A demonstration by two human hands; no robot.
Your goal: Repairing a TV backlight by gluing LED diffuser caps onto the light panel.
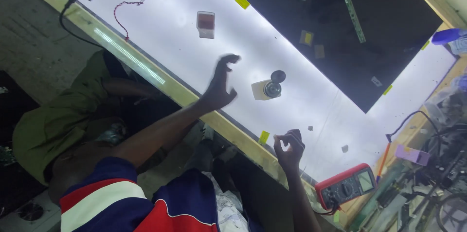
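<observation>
My left hand [220,86] hovers over a lit white panel [170,42], fingers spread and blurred, holding nothing. Just to its right on the panel lies a small white piece with a dark round lens [266,89], a short gap from the fingers. My right hand [290,147] is at the panel's near wooden edge [243,139], fingertips pinched together. Whether something tiny sits between them is not visible. A yellow tape tab [263,137] is stuck beside it.
A large black sheet [350,32] covers the far part of the panel, with a green strip [350,6] on it. A red-and-white block [206,24], a red twisted wire [124,15] and a red multimeter [346,186] lie about. Another person in green [53,120] is low at left.
</observation>
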